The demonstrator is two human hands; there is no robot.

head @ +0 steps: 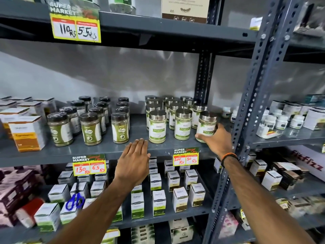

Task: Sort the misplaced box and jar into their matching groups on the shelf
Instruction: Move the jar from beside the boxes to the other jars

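My right hand [217, 140] grips a steel-lidded jar [207, 125] with a green-and-white label at the right end of the front row of matching steel-lidded jars [182, 125]. The jar stands slightly tilted on the middle shelf [105, 150]. My left hand [134, 162] hovers flat and empty over the shelf's front edge, fingers together, just left of the steel-lidded group. Black-lidded jars of green powder [89, 128] stand in rows to the left. An orange-and-white box [26, 132] stands at the far left among similar boxes.
A perforated grey upright [246, 120] rises right beside my right hand. Price tags [88, 164] hang from the shelf edge. White boxes [159, 202] fill the shelf below. Small white bottles [281, 121] sit on the neighbouring rack to the right.
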